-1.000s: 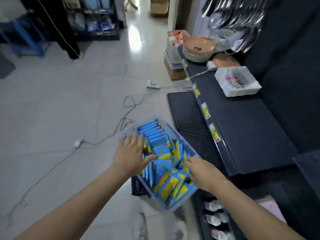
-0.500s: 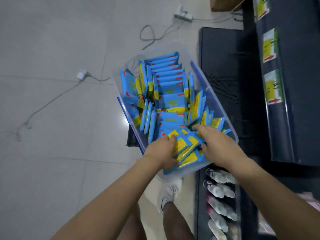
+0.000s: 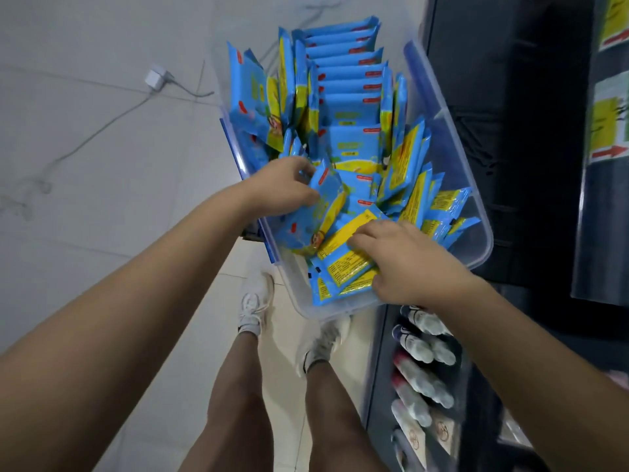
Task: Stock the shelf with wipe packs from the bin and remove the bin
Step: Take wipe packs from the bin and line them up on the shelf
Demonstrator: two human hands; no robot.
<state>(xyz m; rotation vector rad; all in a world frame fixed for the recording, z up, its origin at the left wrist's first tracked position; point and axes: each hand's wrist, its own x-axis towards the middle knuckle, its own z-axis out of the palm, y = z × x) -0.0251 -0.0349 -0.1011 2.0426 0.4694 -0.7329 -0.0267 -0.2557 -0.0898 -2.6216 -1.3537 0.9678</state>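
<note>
A clear plastic bin stands in front of me, filled with several blue and yellow wipe packs. My left hand grips a blue pack near the bin's left wall, tilted up out of the pile. My right hand lies on the packs at the near end, its fingers curled round a yellow-faced pack. The dark shelf runs along the right, with yellow price tags on its edge.
A lower shelf at the bottom right holds several white bottles. My legs and white shoes stand just below the bin. A white plug and cable trail over the tiled floor on the left.
The view has tipped down and come closer to the bin. My left hand has taken hold of a blue pack and lifted it; my right hand has closed on a yellow-faced pack.
</note>
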